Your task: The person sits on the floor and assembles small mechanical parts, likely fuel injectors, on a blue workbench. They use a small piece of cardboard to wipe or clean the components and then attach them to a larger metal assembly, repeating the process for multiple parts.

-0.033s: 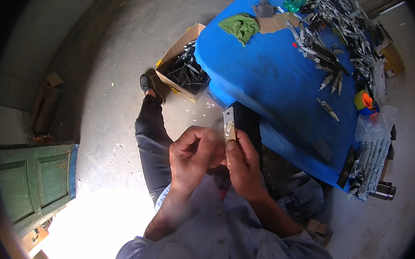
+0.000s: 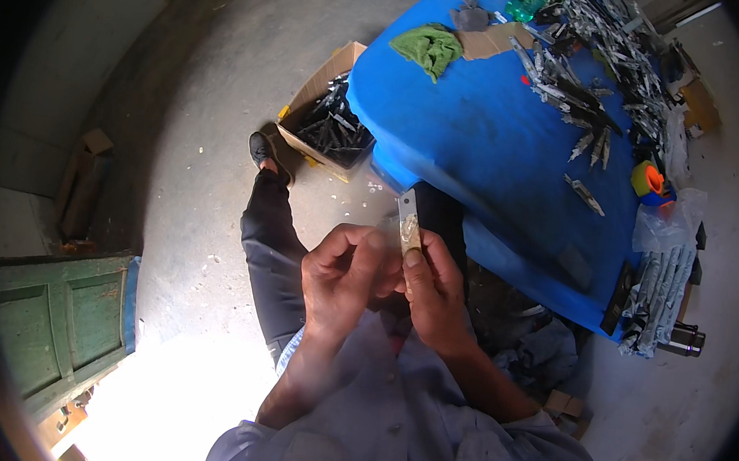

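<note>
Strip (image 2: 409, 225) — between both hands (image 2: 336, 281), gripped by the right (image 2: 435, 302).

Blue-covered table (image 2: 471, 122), right. On its far part, a crumpled green cloth (image 2: 428, 48) lies beside brown cardboard (image 2: 487, 42), with a green bottle (image 2: 529, 2) farther right. Right edge: orange-and-yellow ring (image 2: 640, 178) and clear plastic bag (image 2: 672, 219). Near left: green panelled door (image 2: 56, 320).

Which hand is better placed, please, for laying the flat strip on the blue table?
The right hand, most likely: it grips the flat strip and appears nearer than the left hand to the blue table.
</note>
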### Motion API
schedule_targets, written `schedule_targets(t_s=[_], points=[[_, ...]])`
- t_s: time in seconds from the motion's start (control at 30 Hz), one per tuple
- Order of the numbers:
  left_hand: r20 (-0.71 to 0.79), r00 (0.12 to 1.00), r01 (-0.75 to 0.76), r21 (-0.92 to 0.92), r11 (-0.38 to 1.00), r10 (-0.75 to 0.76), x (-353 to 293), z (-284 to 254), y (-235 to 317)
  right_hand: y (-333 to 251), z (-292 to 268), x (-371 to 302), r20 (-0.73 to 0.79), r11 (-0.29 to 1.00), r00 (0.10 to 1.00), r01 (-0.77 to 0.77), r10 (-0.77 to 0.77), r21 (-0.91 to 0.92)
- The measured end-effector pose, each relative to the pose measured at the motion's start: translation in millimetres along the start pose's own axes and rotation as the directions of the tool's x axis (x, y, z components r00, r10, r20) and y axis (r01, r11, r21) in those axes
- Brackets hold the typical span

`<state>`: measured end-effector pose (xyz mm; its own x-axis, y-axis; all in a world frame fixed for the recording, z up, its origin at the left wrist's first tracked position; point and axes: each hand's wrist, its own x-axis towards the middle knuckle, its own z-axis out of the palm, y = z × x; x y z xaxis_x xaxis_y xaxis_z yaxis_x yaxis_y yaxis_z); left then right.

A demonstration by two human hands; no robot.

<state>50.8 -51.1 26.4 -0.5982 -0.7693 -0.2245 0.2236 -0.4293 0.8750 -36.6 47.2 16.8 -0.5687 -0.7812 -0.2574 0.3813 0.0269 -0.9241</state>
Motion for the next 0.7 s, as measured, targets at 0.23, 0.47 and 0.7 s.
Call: schedule_targets(t_s=[0.23, 0.47, 0.7], points=[[-0.016, 0.999, 0.041, -0.039, 0.998, -0.041, 3.9, 0.7, -1.0, -4.0, 0.3, 1.3, -0.038, 1.0, 0.999, -0.004, 0.004, 0.006], [0.005, 0.998, 0.055, -0.055, 0.997, -0.055, 16.4, -18.3, -33.4, -11.8, -1.3, -0.4, 0.102, 0.936, 0.991, -0.113, 0.084, 0.333], [0.175, 0.984, 0.044, -0.149, 0.988, -0.018, 32.3, -31.5, -31.3, -19.7, -9.6, -3.8, 0.331, 0.869, 0.931, -0.288, 0.155, 0.403]])
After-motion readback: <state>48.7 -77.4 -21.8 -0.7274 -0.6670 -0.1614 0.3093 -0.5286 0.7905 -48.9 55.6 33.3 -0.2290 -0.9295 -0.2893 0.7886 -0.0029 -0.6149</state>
